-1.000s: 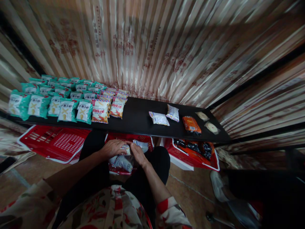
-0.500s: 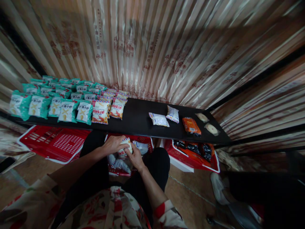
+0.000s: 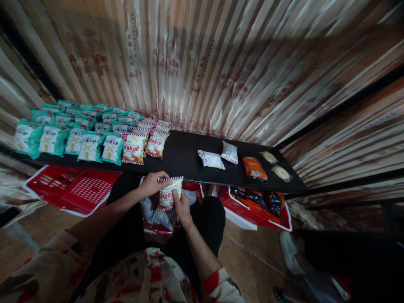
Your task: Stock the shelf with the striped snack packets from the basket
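Note:
A white snack bag (image 3: 166,196) with red print and a striped edge is held upright between both hands, its printed front towards me. My left hand (image 3: 154,183) pinches its upper left corner. On the right side, my right hand (image 3: 181,206) grips it with the thumb across the front. Below the bag stands a red basket (image 3: 199,190) between my knees, with more snack bags (image 3: 160,219) in it. Similar striped bags (image 3: 133,148) stand in rows on the black shelf (image 3: 181,158) just beyond my hands.
Rows of teal snack bags (image 3: 90,147) fill the shelf's left end. Two bags (image 3: 211,160) lie flat, beside an orange packet (image 3: 254,168) and two round pale items (image 3: 282,173). Red baskets (image 3: 72,189) stand below. Another person's shoe (image 3: 289,251) is at right.
The snack bag has come up out of the basket area and turned upright, its front now showing. My left hand has shifted to its top corner.

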`<state>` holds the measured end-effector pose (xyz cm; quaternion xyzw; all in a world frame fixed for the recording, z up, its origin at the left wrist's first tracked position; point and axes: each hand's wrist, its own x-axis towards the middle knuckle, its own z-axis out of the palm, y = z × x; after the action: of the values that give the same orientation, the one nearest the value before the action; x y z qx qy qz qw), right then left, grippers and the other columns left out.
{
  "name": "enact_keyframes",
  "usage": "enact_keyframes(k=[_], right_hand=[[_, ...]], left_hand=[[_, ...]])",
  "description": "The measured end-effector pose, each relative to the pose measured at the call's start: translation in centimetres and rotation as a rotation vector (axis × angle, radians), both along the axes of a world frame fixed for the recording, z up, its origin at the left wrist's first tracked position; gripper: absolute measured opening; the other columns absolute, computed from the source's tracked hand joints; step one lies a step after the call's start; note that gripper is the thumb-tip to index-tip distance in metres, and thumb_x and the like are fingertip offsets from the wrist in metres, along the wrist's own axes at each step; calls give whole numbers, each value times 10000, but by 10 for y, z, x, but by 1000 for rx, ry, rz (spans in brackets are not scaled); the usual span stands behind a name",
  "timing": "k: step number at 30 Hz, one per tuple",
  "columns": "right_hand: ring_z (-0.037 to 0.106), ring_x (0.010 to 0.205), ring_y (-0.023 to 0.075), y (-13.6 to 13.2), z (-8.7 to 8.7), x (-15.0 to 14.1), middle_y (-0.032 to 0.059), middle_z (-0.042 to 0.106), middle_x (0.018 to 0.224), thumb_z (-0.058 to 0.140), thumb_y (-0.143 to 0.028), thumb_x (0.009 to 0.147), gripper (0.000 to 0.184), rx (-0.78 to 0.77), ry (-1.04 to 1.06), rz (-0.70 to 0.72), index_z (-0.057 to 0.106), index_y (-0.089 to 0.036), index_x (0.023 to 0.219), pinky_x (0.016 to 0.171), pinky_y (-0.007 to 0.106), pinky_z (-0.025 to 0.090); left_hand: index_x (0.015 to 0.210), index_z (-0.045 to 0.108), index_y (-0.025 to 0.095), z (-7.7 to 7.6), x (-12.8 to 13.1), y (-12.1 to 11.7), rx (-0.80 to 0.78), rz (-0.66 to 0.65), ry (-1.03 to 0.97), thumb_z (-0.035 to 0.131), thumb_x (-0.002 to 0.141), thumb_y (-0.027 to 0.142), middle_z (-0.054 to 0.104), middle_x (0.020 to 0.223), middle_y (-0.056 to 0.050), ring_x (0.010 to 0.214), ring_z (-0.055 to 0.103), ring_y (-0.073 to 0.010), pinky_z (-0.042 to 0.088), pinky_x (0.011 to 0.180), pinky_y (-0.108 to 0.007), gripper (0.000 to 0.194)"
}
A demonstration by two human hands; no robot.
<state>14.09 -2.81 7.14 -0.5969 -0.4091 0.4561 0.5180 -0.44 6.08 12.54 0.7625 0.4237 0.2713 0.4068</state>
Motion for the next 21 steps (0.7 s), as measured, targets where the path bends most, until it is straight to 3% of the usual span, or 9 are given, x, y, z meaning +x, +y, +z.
enact_keyframes(k=[5,11,17,21], right_hand=[[600,762,187,4,2,0,62,671,884,519,-526,787,440,-4,57,-32,587,-160,1021,690,291,477],[626,799,209,10,2,-3,75,687,929,501,-553,777,494,-39,135,-99,586,-162,1067,714,321,497],[636,840,223,16,1,-7,84,688,967,475,-575,778,522,-59,172,-157,581,-171,1092,722,331,510],[641,886,234,21,4,-10,102,682,1006,463,-591,777,550,-72,199,-198,570,-154,1093,731,334,516]], left_hand=[[831,630,156,-8,5,-1,-165,89,-219,612,723,455,640,717,4,615,573,-123,448,552,-216,319],[898,566,155,-11,15,-6,-382,184,-477,652,684,500,656,764,-17,710,632,-158,497,645,-269,415],[969,534,148,-18,23,-9,-391,209,-610,660,669,536,673,925,-70,871,645,-201,506,793,-341,507],[1010,548,144,-22,25,-13,-382,202,-564,617,710,550,672,982,-89,922,639,-216,505,823,-359,509]])
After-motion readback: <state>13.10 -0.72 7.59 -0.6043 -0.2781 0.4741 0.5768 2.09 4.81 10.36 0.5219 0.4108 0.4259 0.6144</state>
